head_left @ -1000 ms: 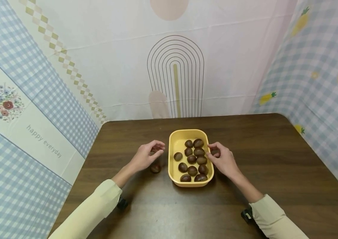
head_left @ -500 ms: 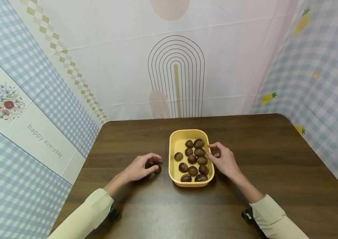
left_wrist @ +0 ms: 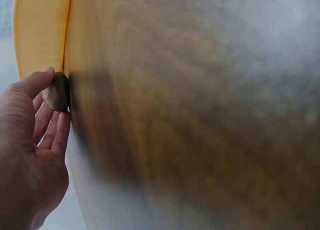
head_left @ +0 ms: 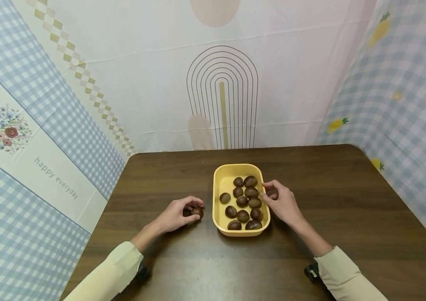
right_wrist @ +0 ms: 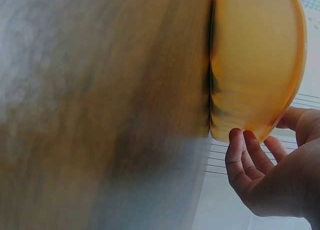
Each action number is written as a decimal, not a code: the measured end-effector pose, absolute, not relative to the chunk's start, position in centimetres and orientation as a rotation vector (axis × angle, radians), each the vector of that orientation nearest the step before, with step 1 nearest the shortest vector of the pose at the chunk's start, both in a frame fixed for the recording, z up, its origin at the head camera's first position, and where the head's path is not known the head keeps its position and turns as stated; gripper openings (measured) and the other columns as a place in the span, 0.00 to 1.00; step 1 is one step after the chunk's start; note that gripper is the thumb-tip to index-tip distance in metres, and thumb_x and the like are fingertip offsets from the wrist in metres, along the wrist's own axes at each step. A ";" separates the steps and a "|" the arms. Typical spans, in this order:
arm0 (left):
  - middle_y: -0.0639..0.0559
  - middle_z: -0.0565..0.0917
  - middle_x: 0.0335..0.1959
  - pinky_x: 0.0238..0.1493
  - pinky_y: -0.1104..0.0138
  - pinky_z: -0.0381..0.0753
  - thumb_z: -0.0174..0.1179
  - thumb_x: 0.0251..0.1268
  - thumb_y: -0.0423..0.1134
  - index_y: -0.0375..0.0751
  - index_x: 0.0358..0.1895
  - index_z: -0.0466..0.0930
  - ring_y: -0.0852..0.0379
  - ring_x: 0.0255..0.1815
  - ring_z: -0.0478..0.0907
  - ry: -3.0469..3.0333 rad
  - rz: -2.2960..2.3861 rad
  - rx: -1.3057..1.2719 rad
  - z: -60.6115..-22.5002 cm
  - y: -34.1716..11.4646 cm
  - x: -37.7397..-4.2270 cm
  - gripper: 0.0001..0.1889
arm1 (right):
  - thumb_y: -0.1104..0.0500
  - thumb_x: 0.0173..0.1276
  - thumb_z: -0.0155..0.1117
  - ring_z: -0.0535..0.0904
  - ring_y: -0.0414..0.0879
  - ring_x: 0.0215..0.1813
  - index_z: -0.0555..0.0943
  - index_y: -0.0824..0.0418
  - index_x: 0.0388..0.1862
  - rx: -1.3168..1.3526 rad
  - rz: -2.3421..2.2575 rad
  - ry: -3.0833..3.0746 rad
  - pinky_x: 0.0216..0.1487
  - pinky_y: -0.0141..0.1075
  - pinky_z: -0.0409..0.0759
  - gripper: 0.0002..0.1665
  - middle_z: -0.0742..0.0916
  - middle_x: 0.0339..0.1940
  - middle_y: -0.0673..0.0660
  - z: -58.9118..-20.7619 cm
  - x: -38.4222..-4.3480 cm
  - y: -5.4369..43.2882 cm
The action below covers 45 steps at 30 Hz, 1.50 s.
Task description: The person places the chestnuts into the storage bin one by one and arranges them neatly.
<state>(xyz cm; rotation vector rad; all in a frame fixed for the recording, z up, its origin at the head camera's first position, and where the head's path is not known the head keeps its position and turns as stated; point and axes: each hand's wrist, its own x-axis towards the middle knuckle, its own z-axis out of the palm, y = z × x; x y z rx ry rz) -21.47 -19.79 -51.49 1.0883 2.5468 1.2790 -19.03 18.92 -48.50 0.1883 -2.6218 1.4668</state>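
Note:
A single chestnut (head_left: 197, 212) lies on the table left of a yellow container (head_left: 215, 167). My left hand (head_left: 175, 214) pinches it between the thumb and the fingers; in the left wrist view the thumb is on one side of the chestnut (left_wrist: 58, 93) and the fingers reach round the other. Several more chestnuts (head_left: 242, 201) lie inside the container, mostly toward its right side. At the container's right wall, my right hand (head_left: 282, 203) grips the rim. From the right wrist view, its thumb hooks over the rim and its fingertips (right_wrist: 235, 134) touch the outer wall.
The dark wooden table (head_left: 329, 184) extends on both sides of the container. A patterned cloth (head_left: 141, 75) hangs behind it, with checked cloths (head_left: 404, 117) at the sides. A black wrist camera (head_left: 312, 271) sits under each sleeve.
My left hand has moved left and down from beside the container onto the loose chestnut, and its fingers have come round it. The right hand has stayed on the rim.

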 end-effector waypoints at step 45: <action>0.49 0.90 0.49 0.54 0.59 0.86 0.75 0.66 0.31 0.34 0.57 0.83 0.53 0.47 0.87 2.710 1.485 1.042 -46.3 -15.5 -26.5 0.19 | 0.65 0.75 0.70 0.88 0.52 0.39 0.82 0.67 0.61 0.194 1.469 -2.616 0.36 0.31 0.83 0.18 0.88 0.54 0.67 -48.6 -19.1 18.9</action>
